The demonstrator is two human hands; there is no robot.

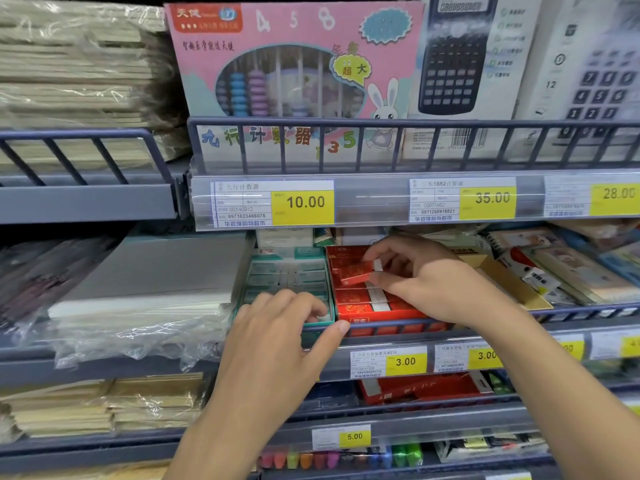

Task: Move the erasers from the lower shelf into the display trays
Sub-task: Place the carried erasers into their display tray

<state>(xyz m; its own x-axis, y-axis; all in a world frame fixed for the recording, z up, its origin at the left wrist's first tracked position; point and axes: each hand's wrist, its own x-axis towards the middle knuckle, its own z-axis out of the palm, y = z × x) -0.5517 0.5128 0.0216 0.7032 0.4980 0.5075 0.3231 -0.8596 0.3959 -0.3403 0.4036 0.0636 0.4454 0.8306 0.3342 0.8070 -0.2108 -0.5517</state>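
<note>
Over the red display tray [377,308], the red-wrapped eraser [358,271] sits pinched in the right hand [426,278], while at eight o'clock the left hand [280,327] curls its fingers round the green tray's [289,271] front rim, price tags [405,362] at six.

On the shelf above me a pink abacus box [294,64] stands behind the rail, with a calculator box [460,57] just beside it toward the right edge, and yellow price tags [303,202] run along that shelf's front edge. At the left edge I see stacked paper packs in plastic wrap [138,306], at the right edge notebooks [571,268]. Bright highlighters [332,459] line the bottom shelf.
</note>
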